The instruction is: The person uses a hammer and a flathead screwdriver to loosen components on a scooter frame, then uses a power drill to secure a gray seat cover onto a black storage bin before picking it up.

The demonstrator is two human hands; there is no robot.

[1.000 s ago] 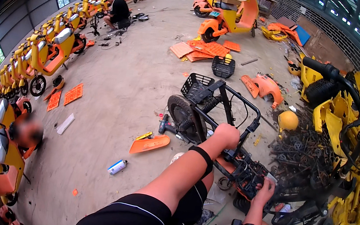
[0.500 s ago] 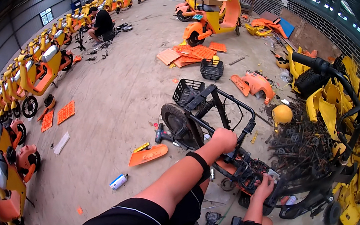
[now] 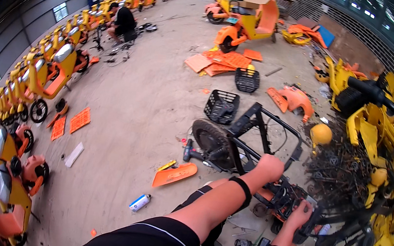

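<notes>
A stripped black scooter frame [image 3: 253, 119] lies tipped over in front of me, its rear wheel [image 3: 212, 143] on the left. My left hand [image 3: 270, 168] is closed in a fist at the frame's lower tube; its fingers are mostly turned away from view. Lower right, my right hand [image 3: 300, 213] has its fingers drawn together at the dark mechanical parts [image 3: 285, 200] in the frame's middle. A small greyish piece [image 3: 311, 201] shows beside those fingertips. What they pinch is too small to make out. The handlebar [image 3: 375, 91] rises at the right.
Near the wheel lie a cordless drill [image 3: 189, 150], an orange panel [image 3: 175, 175] and a spray can [image 3: 140, 202]. Black baskets [image 3: 221, 106] stand beyond. Scrap metal [image 3: 335, 169] and yellow panels [image 3: 364, 127] pile up at right. Scooters [image 3: 52, 68] line the left; a person [image 3: 124, 21] crouches there.
The view has shifted, so the scene sits farther right and slightly lower. Both hands stay at about the same places on the scooter frame.
</notes>
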